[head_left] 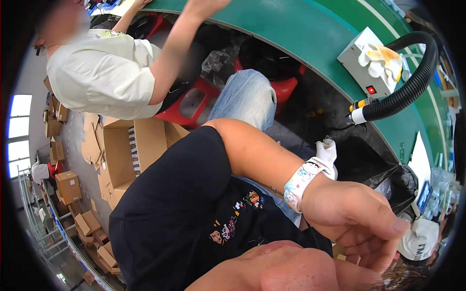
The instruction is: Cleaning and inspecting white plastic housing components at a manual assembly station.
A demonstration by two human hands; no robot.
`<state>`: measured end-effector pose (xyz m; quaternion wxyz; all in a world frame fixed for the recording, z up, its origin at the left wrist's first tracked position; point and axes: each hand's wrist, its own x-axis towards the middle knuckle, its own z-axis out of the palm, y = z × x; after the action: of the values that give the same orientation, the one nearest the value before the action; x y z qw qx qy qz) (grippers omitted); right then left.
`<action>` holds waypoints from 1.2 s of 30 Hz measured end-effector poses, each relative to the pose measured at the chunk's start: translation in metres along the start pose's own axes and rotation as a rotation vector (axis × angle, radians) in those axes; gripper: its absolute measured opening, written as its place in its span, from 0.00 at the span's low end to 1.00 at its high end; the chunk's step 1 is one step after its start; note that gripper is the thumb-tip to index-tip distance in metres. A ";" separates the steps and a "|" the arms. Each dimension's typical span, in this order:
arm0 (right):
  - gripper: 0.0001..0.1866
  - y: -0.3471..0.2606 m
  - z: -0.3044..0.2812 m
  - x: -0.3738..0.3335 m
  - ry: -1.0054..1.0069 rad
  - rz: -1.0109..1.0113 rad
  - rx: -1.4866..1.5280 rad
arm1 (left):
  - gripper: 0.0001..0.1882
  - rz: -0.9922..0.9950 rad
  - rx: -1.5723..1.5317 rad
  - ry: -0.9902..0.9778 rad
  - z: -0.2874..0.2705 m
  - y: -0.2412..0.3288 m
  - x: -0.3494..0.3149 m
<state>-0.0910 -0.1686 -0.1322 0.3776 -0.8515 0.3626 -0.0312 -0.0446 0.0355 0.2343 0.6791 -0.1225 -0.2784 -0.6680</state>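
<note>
My bare left hand [357, 213] is raised close to the camera at the lower right. A white wristband with cartoon prints [302, 186] circles its wrist. The thumb stretches out and the fingers bend loosely below it, with nothing seen in them. Their tips are partly hidden near the bottom edge. Beyond the wrist shows my right hand [326, 151] in a white glove, low near my lap. Its fingers look curled together; most of it is covered by the left wrist, and what it may hold is hidden.
A green workbench [301, 29] curves along the far right, carrying a grey box [361, 56] with gloves on it. A black flexible hose [422, 72] arches over it. At left sits a co-worker in a white shirt [102, 72]. Cardboard boxes [119, 150] stand behind.
</note>
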 end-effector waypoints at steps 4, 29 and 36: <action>0.18 -0.016 -0.011 -0.005 0.016 -0.001 0.042 | 0.33 0.022 0.051 -0.008 0.001 -0.008 0.007; 0.27 0.000 -0.045 -0.021 -0.039 0.221 1.497 | 0.41 0.599 2.877 2.032 -0.119 0.314 -0.183; 0.32 -0.163 -0.069 -0.094 -0.144 -0.598 0.332 | 0.36 -0.582 2.436 2.201 -0.132 0.414 -0.238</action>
<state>-0.0856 -0.0777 0.0463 0.5096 -0.8470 0.0596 -0.1390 0.3985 0.1965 0.0831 -0.0907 -0.9930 0.0341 -0.0681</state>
